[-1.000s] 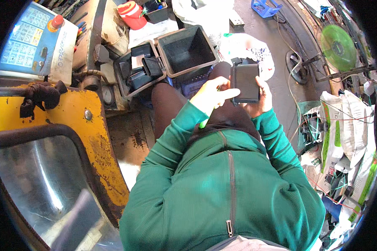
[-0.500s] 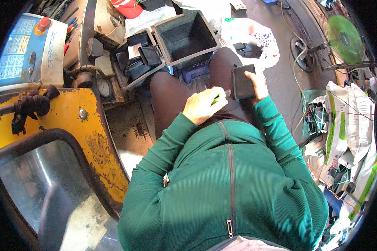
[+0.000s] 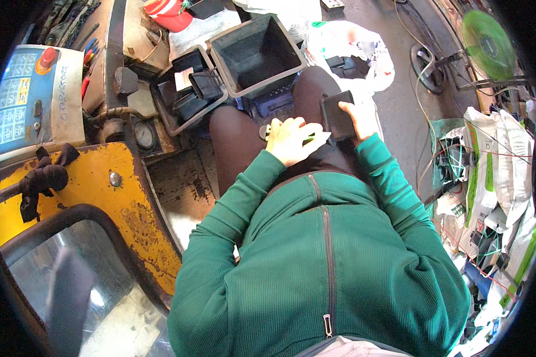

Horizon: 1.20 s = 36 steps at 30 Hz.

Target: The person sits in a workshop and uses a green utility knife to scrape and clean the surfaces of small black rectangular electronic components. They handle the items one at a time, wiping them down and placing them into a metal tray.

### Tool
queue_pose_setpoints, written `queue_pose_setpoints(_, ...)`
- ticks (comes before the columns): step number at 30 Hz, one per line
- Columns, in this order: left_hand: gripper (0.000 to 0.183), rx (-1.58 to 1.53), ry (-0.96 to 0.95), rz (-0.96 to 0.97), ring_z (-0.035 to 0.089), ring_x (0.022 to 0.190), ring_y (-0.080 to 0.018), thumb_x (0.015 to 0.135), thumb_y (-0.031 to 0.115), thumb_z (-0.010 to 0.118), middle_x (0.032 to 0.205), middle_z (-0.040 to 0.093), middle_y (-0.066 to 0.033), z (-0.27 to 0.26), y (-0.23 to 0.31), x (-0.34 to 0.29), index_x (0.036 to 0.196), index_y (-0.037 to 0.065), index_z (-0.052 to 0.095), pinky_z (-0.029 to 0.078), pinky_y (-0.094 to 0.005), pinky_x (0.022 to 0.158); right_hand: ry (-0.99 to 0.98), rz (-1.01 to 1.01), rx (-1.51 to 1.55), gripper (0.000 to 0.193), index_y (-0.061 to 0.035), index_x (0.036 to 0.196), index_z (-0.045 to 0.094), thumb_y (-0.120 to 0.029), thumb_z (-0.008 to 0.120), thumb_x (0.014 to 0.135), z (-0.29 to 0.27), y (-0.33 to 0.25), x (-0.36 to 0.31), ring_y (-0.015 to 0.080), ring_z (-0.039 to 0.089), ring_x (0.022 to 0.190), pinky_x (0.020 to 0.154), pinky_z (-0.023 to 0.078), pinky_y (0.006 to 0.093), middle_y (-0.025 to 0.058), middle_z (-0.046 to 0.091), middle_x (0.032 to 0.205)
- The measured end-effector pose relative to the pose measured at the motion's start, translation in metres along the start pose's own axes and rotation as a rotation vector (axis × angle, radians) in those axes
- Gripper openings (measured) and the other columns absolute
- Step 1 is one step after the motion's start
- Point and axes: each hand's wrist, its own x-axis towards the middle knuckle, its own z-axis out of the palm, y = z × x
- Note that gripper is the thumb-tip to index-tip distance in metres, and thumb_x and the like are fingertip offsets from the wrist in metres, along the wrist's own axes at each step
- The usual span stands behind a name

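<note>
My left hand point(image 3: 288, 141) is closed round a knife with a green handle and a short pale blade point(image 3: 323, 138). The blade points right, close to the lower left corner of a black rectangular plastic piece point(image 3: 338, 118). Whether blade and plastic touch, I cannot tell. My right hand point(image 3: 361, 122) grips this plastic piece at its right side, thumb on the upper edge, over my right thigh. Ahead of my knees stand a deep black bin point(image 3: 253, 59) and, to its left, a smaller bin point(image 3: 171, 122) with several black plastic pieces in it.
A white plastic bag point(image 3: 378, 65) with dark pieces lies beyond my right knee. To the left is a worn yellow machine point(image 3: 116, 196) with a blue control panel point(image 3: 19, 107). A green fan point(image 3: 488, 44) and stuffed white sacks point(image 3: 500, 172) stand at the right.
My left hand has turned, and more of the knife's blade shows beside the plastic piece. The plastic piece has tilted slightly in my right hand. The whole view has shifted a little.
</note>
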Motion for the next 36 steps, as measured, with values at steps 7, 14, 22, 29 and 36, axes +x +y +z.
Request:
queue_pose_setpoints(7,0.028,0.01,-0.029,0.016,0.06,0.078,-0.0226,0.084,0.048,0.058,0.077,0.059,-0.0017,0.004,-0.008,0.017,0.094,0.023,0.067,0.035,-0.0442,0.064,-0.124,0.094,-0.089,0.04,-0.0009,0.11,0.057,-0.011,0.068,0.072,-0.017,0.02,0.02,0.0189,0.059,0.087,0.076,0.049,0.0328,0.009,0.061,0.098)
queue_pose_setpoints(14,0.028,-0.052,0.063,-0.203,0.064,0.083,-0.0294,0.083,0.046,0.058,0.085,0.065,-0.0087,-0.021,-0.036,0.045,0.094,0.022,0.067,0.045,-0.0486,0.07,-0.224,0.072,-0.043,0.04,-0.0014,0.108,0.057,-0.01,0.068,0.071,-0.021,0.014,0.013,0.02,0.06,0.087,0.075,0.049,0.0324,0.0094,0.061,0.098)
queue_pose_setpoints(22,0.03,0.198,0.208,-0.49,0.062,0.082,-0.0294,0.084,0.049,0.057,0.085,0.063,-0.0083,0.007,-0.088,0.028,0.089,0.021,0.066,0.038,-0.0511,0.069,-0.484,0.126,0.032,0.028,-0.0003,0.102,0.066,-0.015,0.068,0.078,-0.025,0.01,0.004,0.0158,0.061,0.084,0.079,0.049,0.031,0.0082,0.066,0.093)
queue_pose_setpoints(29,0.048,-0.073,0.527,-0.828,0.065,0.089,-0.0334,0.073,0.047,0.073,0.094,0.068,-0.0174,-0.092,-0.148,0.007,0.097,0.006,0.066,0.05,-0.0393,0.077,-0.382,0.568,0.462,0.047,-0.0064,0.116,0.058,-0.043,0.059,0.086,0.041,-0.017,0.04,0.0208,0.065,0.077,0.066,0.053,0.036,0.0085,0.066,0.098)
queue_pose_setpoints(36,0.046,0.101,0.287,-1.099,0.064,0.094,-0.0353,0.073,0.047,0.069,0.099,0.067,-0.0194,-0.081,-0.237,-0.008,0.097,0.008,0.069,0.049,-0.0447,0.082,-0.44,0.576,0.543,0.068,-0.0207,0.14,0.042,-0.053,0.062,0.083,0.103,-0.046,0.062,0.032,0.036,0.126,0.097,0.038,0.0492,0.0135,0.033,0.145)
